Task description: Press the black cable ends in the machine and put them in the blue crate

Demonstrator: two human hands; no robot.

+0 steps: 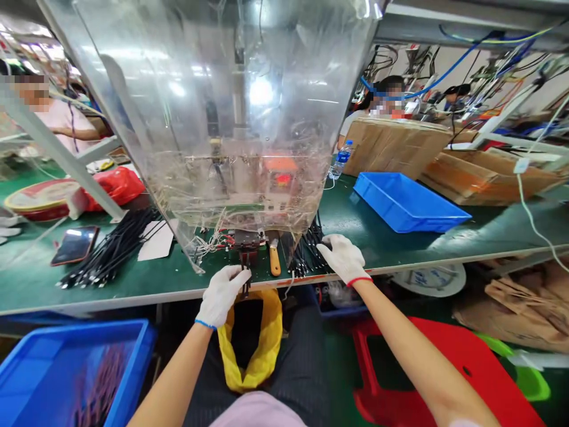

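Note:
My left hand (222, 295), in a white glove, pinches a short black cable piece (245, 287) at the bench's front edge, just below a small fixture (246, 240) with red and white wires. My right hand (343, 257), also gloved, rests on a bundle of black cables (306, 252) to the right of the fixture, fingers over the ends. A tool with an orange handle (274, 259) lies between the two hands. A yellow bag (253, 341) hangs open in my lap under the left hand.
A large clear plastic guard (222, 107) hangs over the fixture. More black cables (111, 246), a phone (74, 244) and a red bag (116, 185) lie at left. A blue tray (406, 201) sits at right, a blue bin (66, 370) at lower left, a red stool (444, 367) at right. Other people work behind.

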